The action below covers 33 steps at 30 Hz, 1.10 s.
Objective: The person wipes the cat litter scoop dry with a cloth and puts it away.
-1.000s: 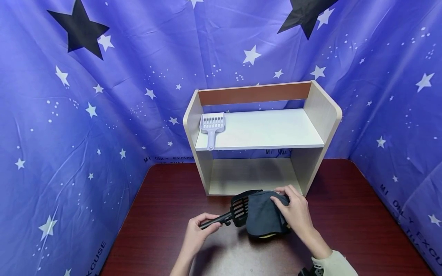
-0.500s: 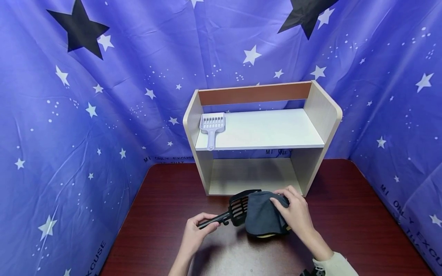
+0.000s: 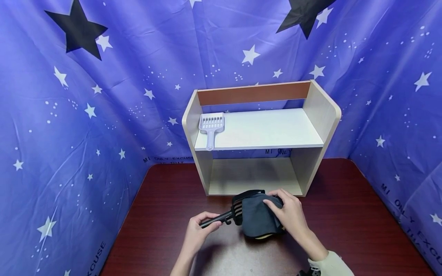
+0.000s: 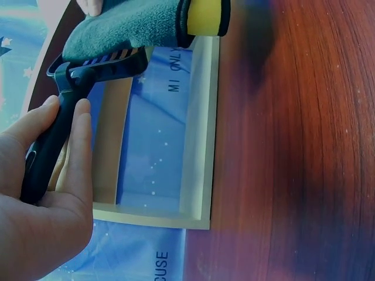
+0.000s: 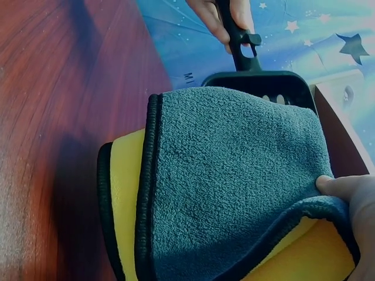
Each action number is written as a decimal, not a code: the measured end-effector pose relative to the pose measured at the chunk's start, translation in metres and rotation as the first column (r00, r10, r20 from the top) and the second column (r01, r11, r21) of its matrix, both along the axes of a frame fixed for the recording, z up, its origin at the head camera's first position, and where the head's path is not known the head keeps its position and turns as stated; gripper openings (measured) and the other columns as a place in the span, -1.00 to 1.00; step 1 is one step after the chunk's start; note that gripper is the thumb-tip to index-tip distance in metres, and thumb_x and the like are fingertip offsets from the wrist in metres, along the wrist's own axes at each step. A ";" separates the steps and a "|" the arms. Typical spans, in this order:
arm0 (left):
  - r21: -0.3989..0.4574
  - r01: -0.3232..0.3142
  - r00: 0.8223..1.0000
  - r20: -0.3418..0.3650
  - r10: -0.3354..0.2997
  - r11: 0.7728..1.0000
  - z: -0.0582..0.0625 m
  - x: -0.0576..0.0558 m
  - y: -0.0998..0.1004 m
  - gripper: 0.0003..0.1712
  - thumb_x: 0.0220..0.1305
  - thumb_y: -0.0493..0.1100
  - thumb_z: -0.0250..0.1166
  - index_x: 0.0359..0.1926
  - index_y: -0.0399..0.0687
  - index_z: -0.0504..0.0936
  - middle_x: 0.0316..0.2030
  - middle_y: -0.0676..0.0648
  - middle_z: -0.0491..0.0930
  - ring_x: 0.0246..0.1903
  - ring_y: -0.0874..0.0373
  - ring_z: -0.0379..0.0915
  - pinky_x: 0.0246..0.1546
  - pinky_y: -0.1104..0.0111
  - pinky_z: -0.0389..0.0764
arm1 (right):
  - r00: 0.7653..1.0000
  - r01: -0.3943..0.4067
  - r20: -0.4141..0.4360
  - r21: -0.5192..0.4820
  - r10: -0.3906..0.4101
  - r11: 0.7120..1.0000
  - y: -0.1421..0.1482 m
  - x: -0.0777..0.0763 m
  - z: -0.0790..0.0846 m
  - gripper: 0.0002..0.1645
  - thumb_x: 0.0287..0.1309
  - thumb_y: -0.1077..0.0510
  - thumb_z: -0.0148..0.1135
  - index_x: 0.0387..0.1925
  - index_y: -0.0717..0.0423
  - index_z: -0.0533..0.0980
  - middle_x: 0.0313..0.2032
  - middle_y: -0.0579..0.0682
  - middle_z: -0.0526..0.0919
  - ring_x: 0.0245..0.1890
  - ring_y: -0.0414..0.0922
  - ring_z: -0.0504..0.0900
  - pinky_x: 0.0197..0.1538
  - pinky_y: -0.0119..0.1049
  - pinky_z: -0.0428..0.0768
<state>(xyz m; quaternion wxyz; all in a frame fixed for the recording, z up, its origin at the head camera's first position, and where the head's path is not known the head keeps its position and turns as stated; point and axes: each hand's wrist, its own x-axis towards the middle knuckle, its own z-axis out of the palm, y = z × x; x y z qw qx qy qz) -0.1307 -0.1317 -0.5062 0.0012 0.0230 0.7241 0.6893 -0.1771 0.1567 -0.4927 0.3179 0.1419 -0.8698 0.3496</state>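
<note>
Left hand (image 3: 196, 232): grip is clasping the handle of a black slotted scoop (image 3: 226, 217), thumb and fingers lying on opposite sides of it. Scoop is being held over the table (image 3: 165, 214), in front of the shelf unit (image 3: 269, 128), its head pointing toward the right hand (image 3: 291, 215).

Right hand: grip is pinching a grey-and-yellow cloth (image 3: 258, 216), thumb pressing on the grey face. Cloth is covering most of the scoop's head, leaving the slots nearest the handle showing; yellow is showing along its lower edge, beside black edging. A pale sleeve (image 3: 331, 264) is covering the right forearm.

Surroundings: a white slotted scoop (image 3: 210, 134) is lying at the left end of the upper shelf, handle pointing frontward. A blue star-printed curtain (image 3: 138, 76) is hanging behind and on both sides.
</note>
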 end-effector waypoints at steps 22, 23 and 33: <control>-0.046 0.018 0.999 -0.038 -0.020 0.999 0.001 0.001 0.011 -0.73 0.06 -0.33 0.49 -0.19 -0.34 0.72 -0.34 -0.35 0.74 -0.47 0.40 0.55 -0.48 0.59 0.51 | 0.998 0.059 -0.023 -0.003 -0.059 0.998 -0.009 0.000 -0.002 -0.65 -0.19 0.13 0.64 -0.44 -0.07 0.55 -0.45 -0.19 0.63 -0.42 -0.21 0.66 -0.32 -0.22 0.62; -0.047 0.020 0.999 -0.040 -0.022 0.999 0.001 0.001 0.011 -0.73 0.06 -0.33 0.48 -0.18 -0.35 0.71 -0.32 -0.38 0.73 -0.47 0.40 0.55 -0.47 0.59 0.51 | 0.998 0.059 -0.028 -0.004 -0.059 0.998 -0.008 -0.001 -0.002 -0.65 -0.19 0.14 0.64 -0.44 -0.06 0.55 -0.46 -0.19 0.63 -0.42 -0.22 0.66 -0.32 -0.24 0.62; -0.055 -0.005 1.000 -0.012 0.005 0.998 0.003 0.000 0.008 -0.77 0.04 -0.33 0.50 -0.22 -0.25 0.74 -0.30 -0.33 0.75 -0.50 0.39 0.53 -0.50 0.59 0.48 | 0.998 0.053 -0.023 -0.032 -0.054 0.998 -0.002 0.000 -0.003 -0.65 -0.19 0.18 0.64 -0.43 -0.05 0.56 -0.45 -0.20 0.64 -0.42 -0.22 0.66 -0.28 -0.47 0.55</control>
